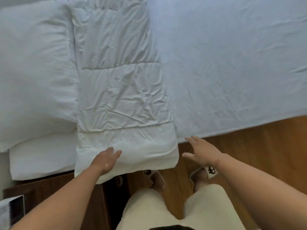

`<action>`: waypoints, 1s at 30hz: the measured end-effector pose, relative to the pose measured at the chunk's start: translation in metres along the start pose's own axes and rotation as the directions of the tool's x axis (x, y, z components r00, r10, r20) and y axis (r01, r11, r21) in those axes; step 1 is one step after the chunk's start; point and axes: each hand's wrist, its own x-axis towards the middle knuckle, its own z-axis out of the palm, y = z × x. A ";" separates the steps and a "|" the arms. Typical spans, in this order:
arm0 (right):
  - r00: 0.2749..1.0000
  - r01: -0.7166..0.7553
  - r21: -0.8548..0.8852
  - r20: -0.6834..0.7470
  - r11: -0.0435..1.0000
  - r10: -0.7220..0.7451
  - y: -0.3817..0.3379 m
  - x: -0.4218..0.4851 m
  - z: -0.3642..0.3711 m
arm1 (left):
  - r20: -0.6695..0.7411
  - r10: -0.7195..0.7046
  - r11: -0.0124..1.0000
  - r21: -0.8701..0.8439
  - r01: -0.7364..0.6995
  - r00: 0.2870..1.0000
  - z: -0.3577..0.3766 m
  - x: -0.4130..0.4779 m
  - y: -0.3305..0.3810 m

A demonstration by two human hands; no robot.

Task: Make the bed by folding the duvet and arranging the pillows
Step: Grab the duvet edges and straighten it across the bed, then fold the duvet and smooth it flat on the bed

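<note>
A white quilted duvet point(121, 90) lies folded into a long strip across the bed, its near end hanging slightly over the bed's edge. To its left lies a white pillow point(33, 72), with a second white pillow point(43, 160) showing beneath it near the edge. My left hand point(106, 160) rests flat with straight fingers on the duvet's near end. My right hand point(201, 151) hovers open, fingers spread, just right of the duvet's corner by the mattress edge, touching nothing.
A pale blue sheet point(232, 63) covers the mattress to the right of the duvet. A dark wooden nightstand point(54, 193) stands at lower left with a box point(11, 211) on it. The floor point(265, 146) is wood; my slippered feet stand close to the bed.
</note>
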 end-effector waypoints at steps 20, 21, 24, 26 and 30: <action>0.781 -0.272 0.884 -0.028 0.380 0.624 0.409 -0.332 -0.039 | 0.045 0.352 0.924 0.144 -0.355 0.935 0.148 -0.204 0.475; 0.768 -0.270 0.899 -0.015 0.345 0.640 0.421 -0.338 -0.038 | 0.071 0.387 0.899 0.191 -0.393 0.919 0.154 -0.209 0.502; 0.743 -0.268 0.934 0.046 0.235 0.668 0.456 -0.350 -0.032 | 0.140 0.442 0.833 0.303 -0.463 0.886 0.173 -0.210 0.574; 0.729 -0.273 0.949 0.095 0.160 0.677 0.482 -0.355 -0.029 | 0.183 0.442 0.804 0.355 -0.478 0.878 0.186 -0.206 0.618; 0.679 -0.305 0.952 0.200 0.024 0.706 0.543 -0.367 -0.039 | 0.240 0.425 0.758 0.433 -0.488 0.873 0.211 -0.191 0.708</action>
